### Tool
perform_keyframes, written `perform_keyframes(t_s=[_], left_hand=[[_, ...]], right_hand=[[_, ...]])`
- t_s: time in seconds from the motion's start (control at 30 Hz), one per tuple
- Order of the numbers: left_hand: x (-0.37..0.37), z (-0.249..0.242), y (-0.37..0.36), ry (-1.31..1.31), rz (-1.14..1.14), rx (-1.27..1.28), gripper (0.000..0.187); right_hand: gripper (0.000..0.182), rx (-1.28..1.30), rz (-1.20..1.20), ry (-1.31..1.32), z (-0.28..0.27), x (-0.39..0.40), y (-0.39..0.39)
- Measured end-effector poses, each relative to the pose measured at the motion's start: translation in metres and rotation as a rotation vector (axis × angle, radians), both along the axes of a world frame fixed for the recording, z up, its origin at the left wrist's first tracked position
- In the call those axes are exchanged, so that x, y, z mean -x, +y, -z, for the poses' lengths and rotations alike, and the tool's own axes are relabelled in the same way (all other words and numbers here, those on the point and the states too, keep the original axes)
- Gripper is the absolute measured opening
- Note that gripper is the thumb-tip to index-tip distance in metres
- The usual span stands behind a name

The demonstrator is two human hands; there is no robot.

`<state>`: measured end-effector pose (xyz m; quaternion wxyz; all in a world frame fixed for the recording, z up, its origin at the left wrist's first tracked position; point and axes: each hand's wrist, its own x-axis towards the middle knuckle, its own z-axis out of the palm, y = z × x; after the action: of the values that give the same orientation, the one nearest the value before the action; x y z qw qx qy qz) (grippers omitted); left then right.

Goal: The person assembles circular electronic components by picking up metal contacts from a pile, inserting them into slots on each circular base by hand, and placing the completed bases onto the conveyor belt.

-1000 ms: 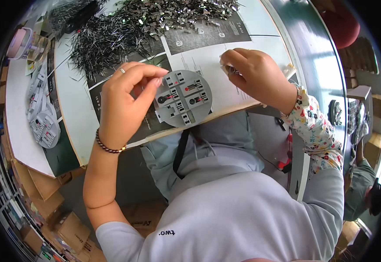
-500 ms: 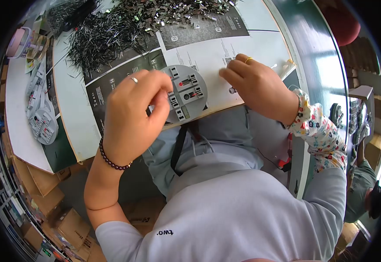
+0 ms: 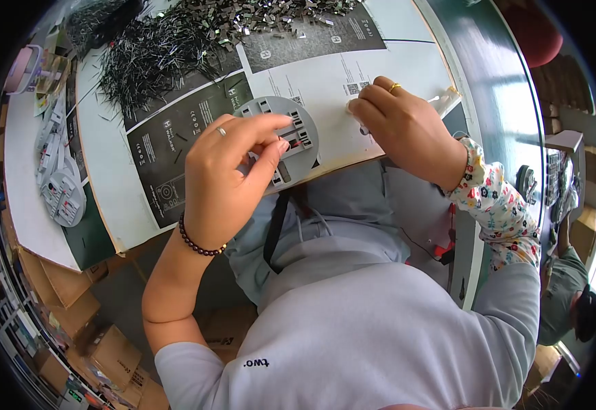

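Note:
A round grey plastic disc (image 3: 305,158) with slots and small red and black parts lies at the table's front edge. My left hand (image 3: 226,154) is over its left side, fingers curled, thumb tip at a red and black part (image 3: 295,144) in the disc. Whatever sits between the thumb and the bent fingers is hidden. To the right, my right hand (image 3: 402,123) is closed just above the white printed sheet, thumb and forefinger pressed together. A small metallic end (image 3: 364,130) shows under its fingers; the rest of that object is hidden.
Piles of thin black pieces (image 3: 141,72) and small shiny metal clips (image 3: 271,15) cover the back of the table. Similar grey discs (image 3: 64,198) lie on the left. Black printed sheets (image 3: 168,147) cover part of the tabletop. Another person (image 3: 563,294) is at far right.
My left hand has moved right and over the disc, its thumb now at the red and black part. My right hand has stayed nearly in place, its fingers slightly more curled.

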<state>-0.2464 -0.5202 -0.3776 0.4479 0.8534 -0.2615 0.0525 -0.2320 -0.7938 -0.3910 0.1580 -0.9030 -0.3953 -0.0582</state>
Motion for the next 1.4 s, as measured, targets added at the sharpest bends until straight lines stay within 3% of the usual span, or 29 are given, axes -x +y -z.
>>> perform_keyframes(t_s=[0.1, 0.23, 0.27, 0.37, 0.47, 0.6, 1.13, 1.4], left_hand=[[0.006, 0.001, 0.002, 0.175, -0.087, 0.082, 0.015], [0.008, 0.001, 0.009, 0.200, -0.062, 0.091, 0.016], [0.006, 0.002, 0.009, 0.203, -0.065, 0.092, 0.016], [-0.002, 0.008, 0.009, -0.135, 0.003, -0.031, 0.020], [0.002, 0.010, 0.010, -0.144, -0.026, -0.092, 0.019], [0.004, 0.013, 0.007, -0.193, -0.088, -0.119, 0.019], [-0.001, 0.014, -0.002, -0.283, -0.003, -0.161, 0.021], [0.001, 0.015, -0.002, -0.273, -0.014, -0.197, 0.019]], right_hand=[[0.029, -0.028, 0.024, -0.002, 0.001, 0.000, 0.000], [0.024, -0.178, 0.065, 0.090, 0.000, -0.004, 0.002], [0.022, -0.248, 0.082, 0.202, -0.004, -0.005, 0.005], [0.017, -0.386, 0.115, 0.426, -0.013, -0.008, 0.017], [0.014, -0.463, 0.162, 0.777, -0.016, -0.011, 0.029], [0.016, -0.405, 0.195, 0.993, -0.015, -0.020, 0.036], [0.018, -0.506, 0.191, 1.126, -0.002, -0.020, 0.036], [0.018, -0.439, 0.154, 1.055, -0.005, -0.019, 0.036]])
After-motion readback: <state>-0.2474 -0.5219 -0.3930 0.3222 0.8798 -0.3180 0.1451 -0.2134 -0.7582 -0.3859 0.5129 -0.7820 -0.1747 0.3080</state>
